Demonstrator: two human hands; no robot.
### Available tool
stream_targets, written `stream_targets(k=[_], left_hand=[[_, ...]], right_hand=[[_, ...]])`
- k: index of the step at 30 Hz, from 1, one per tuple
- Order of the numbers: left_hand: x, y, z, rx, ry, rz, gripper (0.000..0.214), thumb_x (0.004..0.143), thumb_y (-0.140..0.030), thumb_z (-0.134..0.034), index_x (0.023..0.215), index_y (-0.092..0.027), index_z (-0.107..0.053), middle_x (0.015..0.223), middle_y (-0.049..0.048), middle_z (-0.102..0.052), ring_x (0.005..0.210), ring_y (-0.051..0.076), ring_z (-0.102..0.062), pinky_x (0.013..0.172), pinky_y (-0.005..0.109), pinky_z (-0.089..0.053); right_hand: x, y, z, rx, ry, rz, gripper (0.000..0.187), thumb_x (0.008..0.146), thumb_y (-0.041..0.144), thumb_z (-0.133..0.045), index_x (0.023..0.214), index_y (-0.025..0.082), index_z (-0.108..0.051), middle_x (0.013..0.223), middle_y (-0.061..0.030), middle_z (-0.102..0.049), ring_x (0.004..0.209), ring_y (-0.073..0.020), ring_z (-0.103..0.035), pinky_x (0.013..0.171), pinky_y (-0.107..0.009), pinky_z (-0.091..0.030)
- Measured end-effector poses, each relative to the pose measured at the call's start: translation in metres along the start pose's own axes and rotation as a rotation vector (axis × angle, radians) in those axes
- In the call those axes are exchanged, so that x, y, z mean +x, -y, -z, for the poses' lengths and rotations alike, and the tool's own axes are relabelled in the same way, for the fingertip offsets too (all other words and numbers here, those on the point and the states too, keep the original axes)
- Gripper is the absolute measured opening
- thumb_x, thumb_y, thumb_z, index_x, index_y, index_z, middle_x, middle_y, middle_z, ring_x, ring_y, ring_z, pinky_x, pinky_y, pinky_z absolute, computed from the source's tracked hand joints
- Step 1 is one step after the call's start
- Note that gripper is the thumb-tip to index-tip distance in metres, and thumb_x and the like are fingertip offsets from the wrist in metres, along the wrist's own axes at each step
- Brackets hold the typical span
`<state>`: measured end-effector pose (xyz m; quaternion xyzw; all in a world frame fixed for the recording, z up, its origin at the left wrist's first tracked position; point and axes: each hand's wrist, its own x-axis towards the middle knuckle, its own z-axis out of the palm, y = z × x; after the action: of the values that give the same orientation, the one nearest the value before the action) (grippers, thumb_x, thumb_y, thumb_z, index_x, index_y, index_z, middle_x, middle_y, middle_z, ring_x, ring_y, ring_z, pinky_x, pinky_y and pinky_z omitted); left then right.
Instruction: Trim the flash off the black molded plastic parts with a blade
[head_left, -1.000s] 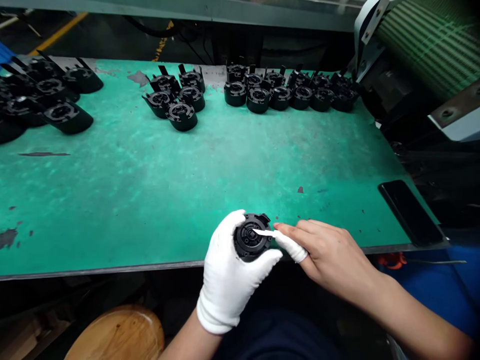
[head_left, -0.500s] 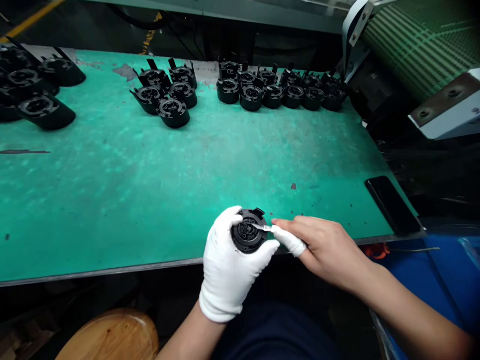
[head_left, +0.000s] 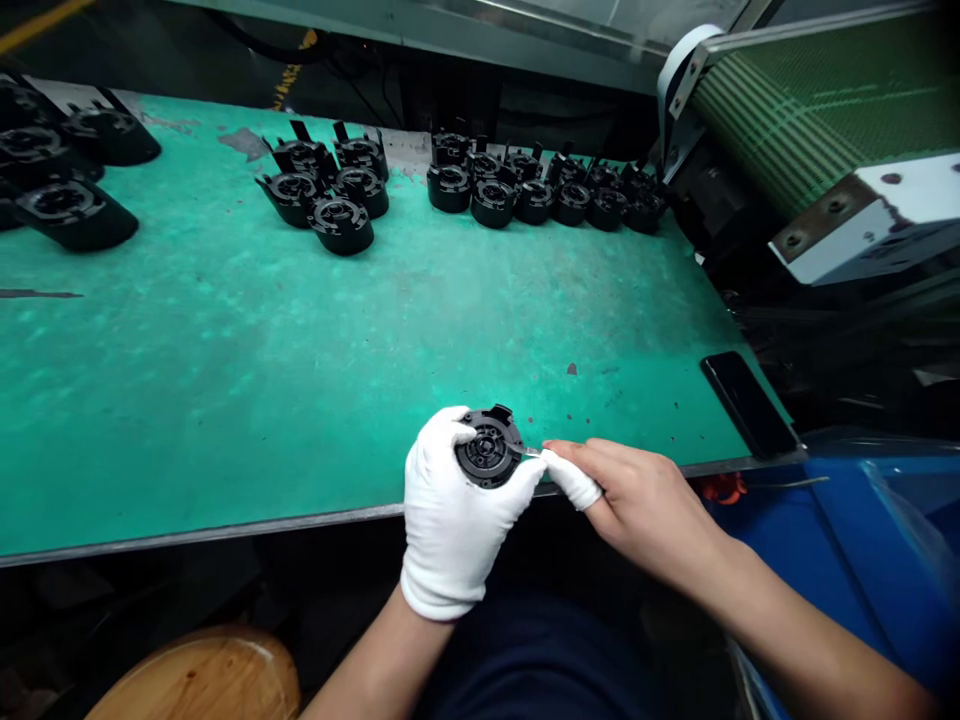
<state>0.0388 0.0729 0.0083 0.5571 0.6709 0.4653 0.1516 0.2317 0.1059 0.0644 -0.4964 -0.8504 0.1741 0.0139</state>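
Note:
My left hand (head_left: 454, 525), in a white glove, is closed round a round black plastic part (head_left: 487, 455) just above the table's front edge. Rings and ribs show on the part's upward face, and a tab sticks out at its far rim. My right hand (head_left: 626, 490) is bare except for a white cover on the thumb. Between thumb and forefinger it pinches a small thin metal blade (head_left: 527, 451), whose tip lies at the part's right side. The blade's handle, if any, is hidden in the hand.
Groups of black cylindrical housings stand at the far left (head_left: 75, 215), back middle (head_left: 341, 225) and back right (head_left: 493, 205) of the green table (head_left: 360, 370). A phone (head_left: 748, 403) lies near the right edge. A green conveyor belt (head_left: 802, 120), blue bin (head_left: 847, 560) and wooden stool (head_left: 202, 675) surround it.
The blade's tip has shifted from near the part's centre toward its right rim. The view has turned slightly, and the left hand's grip on the part stays the same.

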Motion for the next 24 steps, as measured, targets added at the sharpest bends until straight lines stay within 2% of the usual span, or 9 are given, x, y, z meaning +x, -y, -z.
stream_targets(k=[2, 5, 9, 13, 19, 24], left_hand=[[0.001, 0.002, 0.005, -0.002, 0.048, -0.02, 0.059, 0.069, -0.046, -0.082, 0.112, -0.021, -0.051, 0.123, 0.0112, -0.061, 0.117, 0.028, -0.062, 0.104, 0.044, -0.049], [0.01, 0.007, 0.019, 0.001, 0.196, -0.034, 0.067, 0.07, -0.048, -0.081, 0.125, -0.022, -0.051, 0.126, 0.0098, -0.063, 0.118, 0.028, -0.063, 0.106, 0.043, -0.05], [0.034, 0.016, 0.039, 0.03, 0.45, -0.022, 0.082, 0.068, -0.05, -0.082, 0.137, -0.024, -0.047, 0.137, 0.0081, -0.06, 0.126, 0.028, -0.06, 0.111, 0.042, -0.047], [0.059, 0.023, 0.051, 0.016, 0.618, -0.075, 0.08, 0.07, -0.047, -0.081, 0.14, -0.026, -0.047, 0.144, 0.0049, -0.056, 0.131, 0.027, -0.056, 0.113, 0.04, -0.045], [0.076, 0.024, 0.056, 0.005, 0.719, -0.111, 0.082, 0.071, -0.048, -0.08, 0.143, -0.028, -0.045, 0.146, 0.0049, -0.054, 0.131, 0.028, -0.056, 0.112, 0.042, -0.047], [0.075, 0.025, 0.055, -0.028, 0.741, -0.07, 0.079, 0.071, -0.047, -0.08, 0.14, -0.029, -0.048, 0.142, 0.0039, -0.057, 0.129, 0.027, -0.057, 0.11, 0.039, -0.048]], right_hand=[[0.002, -0.005, 0.004, 0.069, -0.003, 0.029, 0.035, 0.102, 0.031, -0.044, 0.13, 0.03, -0.065, 0.101, -0.0051, -0.073, 0.087, -0.0194, -0.068, 0.077, -0.03, -0.051], [0.011, -0.016, 0.01, 0.034, 0.047, 0.109, 0.033, 0.102, 0.032, -0.045, 0.127, 0.03, -0.066, 0.103, -0.0047, -0.074, 0.09, -0.0195, -0.068, 0.079, -0.03, -0.05], [0.026, -0.025, 0.015, -0.038, 0.141, 0.233, 0.033, 0.1, 0.028, -0.047, 0.128, 0.029, -0.066, 0.098, -0.0032, -0.073, 0.088, -0.0183, -0.068, 0.072, -0.027, -0.047], [0.044, -0.024, 0.021, -0.043, 0.204, 0.33, 0.033, 0.103, 0.035, -0.044, 0.127, 0.031, -0.066, 0.091, -0.0022, -0.071, 0.085, -0.0175, -0.066, 0.07, -0.027, -0.043], [0.066, -0.019, 0.027, -0.081, 0.212, 0.428, 0.034, 0.102, 0.043, -0.044, 0.12, 0.032, -0.07, 0.077, -0.0016, -0.066, 0.074, -0.0166, -0.06, 0.06, -0.028, -0.034], [0.066, -0.017, 0.024, -0.175, 0.156, 0.372, 0.032, 0.098, 0.031, -0.049, 0.123, 0.033, -0.068, 0.079, -0.0012, -0.067, 0.073, -0.0171, -0.06, 0.055, -0.029, -0.03]])
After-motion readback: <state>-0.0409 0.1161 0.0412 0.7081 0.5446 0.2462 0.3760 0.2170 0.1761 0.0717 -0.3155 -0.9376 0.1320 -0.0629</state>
